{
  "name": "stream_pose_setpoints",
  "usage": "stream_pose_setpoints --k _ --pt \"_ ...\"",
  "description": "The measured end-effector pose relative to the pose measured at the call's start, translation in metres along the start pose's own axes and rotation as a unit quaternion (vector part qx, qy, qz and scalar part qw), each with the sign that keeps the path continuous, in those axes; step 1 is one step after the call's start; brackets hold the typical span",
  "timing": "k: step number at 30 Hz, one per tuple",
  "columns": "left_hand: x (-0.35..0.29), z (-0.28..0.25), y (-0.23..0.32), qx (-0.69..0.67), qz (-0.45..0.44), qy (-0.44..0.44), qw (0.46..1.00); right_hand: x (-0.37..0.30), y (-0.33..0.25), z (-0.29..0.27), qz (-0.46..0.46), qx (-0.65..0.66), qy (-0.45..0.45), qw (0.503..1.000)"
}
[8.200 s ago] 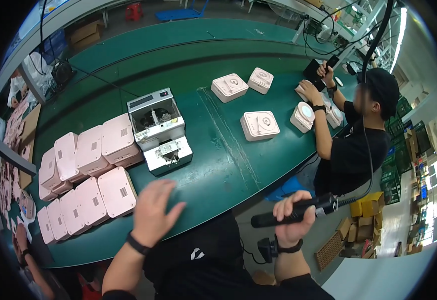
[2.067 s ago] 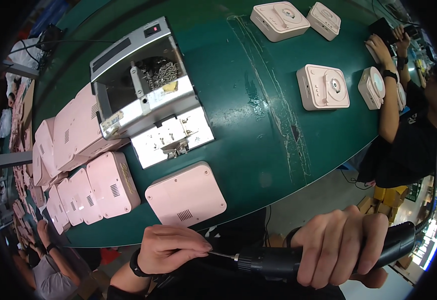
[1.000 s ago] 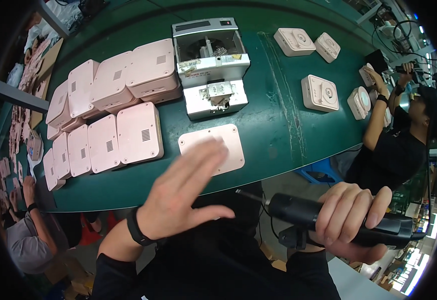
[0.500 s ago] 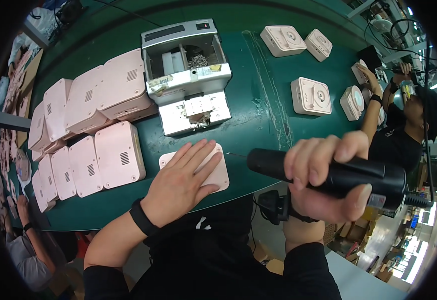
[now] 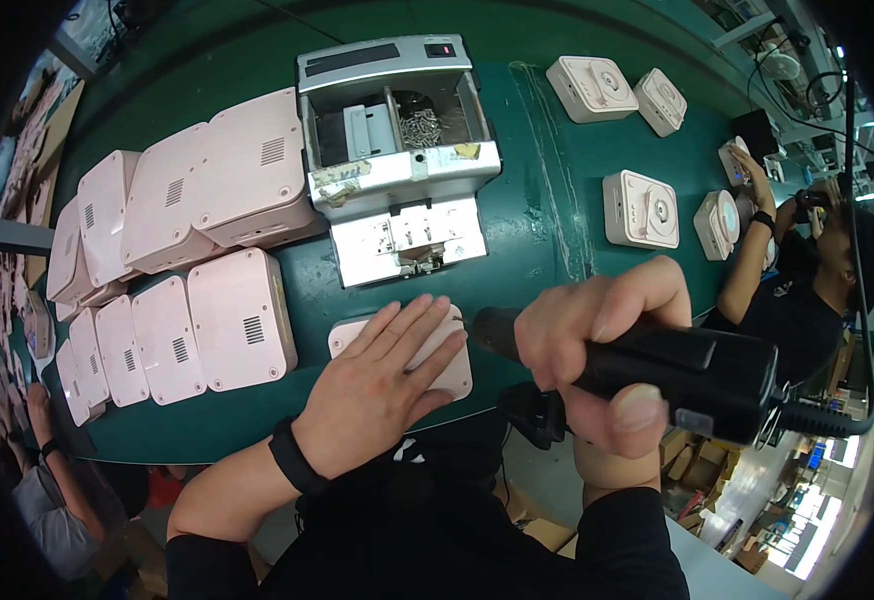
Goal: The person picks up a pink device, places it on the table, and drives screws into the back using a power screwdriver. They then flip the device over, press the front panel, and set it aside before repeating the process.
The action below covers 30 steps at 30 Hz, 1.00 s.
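L hand (image 5: 367, 385) spread flat on pink case (image 5: 455, 378) on bench (image 5: 522, 240) — R hand (image 5: 565, 335) grips blk elec. driver (image 5: 702, 375), tip nr case corner.

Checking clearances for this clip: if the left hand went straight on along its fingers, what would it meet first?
Probably the silver machine's front base, just past the far edge of the pink box under the left hand; relative heights are hard to judge.

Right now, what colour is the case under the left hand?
Pale pink; the case shows best in the head view.
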<state>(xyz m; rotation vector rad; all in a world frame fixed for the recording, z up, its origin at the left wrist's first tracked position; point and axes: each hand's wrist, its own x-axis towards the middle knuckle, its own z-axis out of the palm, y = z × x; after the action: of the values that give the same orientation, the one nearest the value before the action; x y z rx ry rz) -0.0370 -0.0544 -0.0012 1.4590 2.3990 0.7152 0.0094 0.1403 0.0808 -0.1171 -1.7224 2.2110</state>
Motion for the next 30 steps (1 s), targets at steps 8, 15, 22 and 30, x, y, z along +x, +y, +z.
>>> stream_pose_setpoints --k 8,15,22,30 --pt "-0.005 -0.001 0.001 0.019 0.020 0.026 0.999 0.006 0.010 0.003 -0.017 -0.013 -0.050 0.999" --pt "-0.012 0.008 -0.003 0.011 0.035 0.063 0.997 0.013 0.012 0.003 -0.085 0.011 -0.094 0.992" --pt "-0.063 0.003 0.004 -0.012 -0.022 0.195 0.981 0.040 -0.003 0.033 -0.178 0.047 -0.086 0.979" --pt "-0.065 0.027 -0.013 -0.130 -0.103 0.208 0.964 0.050 0.005 0.037 -0.129 0.013 -0.054 0.990"
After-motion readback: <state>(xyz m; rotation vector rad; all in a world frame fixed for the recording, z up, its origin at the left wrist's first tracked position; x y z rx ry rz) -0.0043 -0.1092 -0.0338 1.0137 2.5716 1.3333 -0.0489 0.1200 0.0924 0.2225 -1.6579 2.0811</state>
